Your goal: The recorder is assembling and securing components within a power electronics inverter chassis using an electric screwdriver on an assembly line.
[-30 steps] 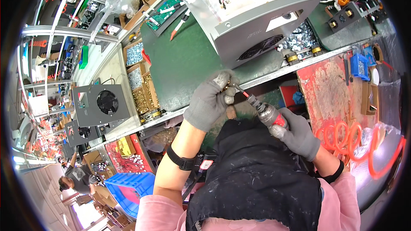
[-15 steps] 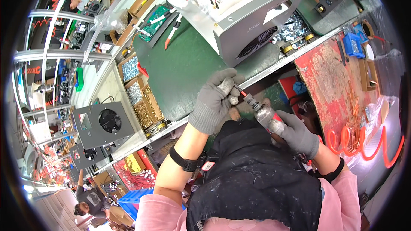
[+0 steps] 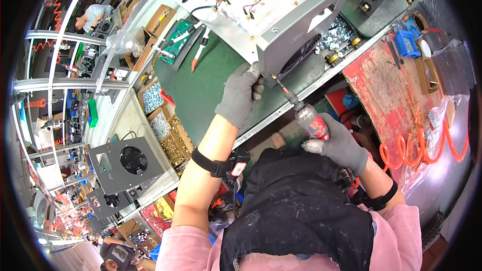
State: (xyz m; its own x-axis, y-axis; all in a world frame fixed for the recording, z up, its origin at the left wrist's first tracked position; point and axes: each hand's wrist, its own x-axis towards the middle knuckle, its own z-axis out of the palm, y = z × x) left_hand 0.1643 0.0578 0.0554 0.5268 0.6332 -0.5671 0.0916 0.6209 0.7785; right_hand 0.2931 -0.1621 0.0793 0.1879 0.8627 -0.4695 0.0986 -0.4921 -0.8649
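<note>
My right hand [image 3: 339, 143], in a grey glove, is wrapped round a pneumatic screwdriver [image 3: 310, 119] with a silver and red body. Its bit points up and left, and a small brass-coloured screw [image 3: 273, 76] appears to sit at the tip. The tip is just in front of the lower corner of a dark grey panel [image 3: 301, 32] with a round fan grille. That panel stands upright against a white metal chassis [image 3: 231, 25]. My gloved left hand [image 3: 242, 93] is closed at the same corner, fingers curled; what they pinch, if anything, is hidden.
A green mat [image 3: 201, 90] covers the bench. Small boxes of screws [image 3: 173, 140] stand at its left, beside another fan panel [image 3: 125, 163]. A circuit board [image 3: 175, 40] and a red-tipped marker-like tool [image 3: 200, 52] lie behind. A coiled red hose [image 3: 427, 153] hangs at right.
My left hand has moved away from the bit, up and left to the panel's corner. The screwdriver has moved up toward that corner, now with what looks like a screw at its tip.
</note>
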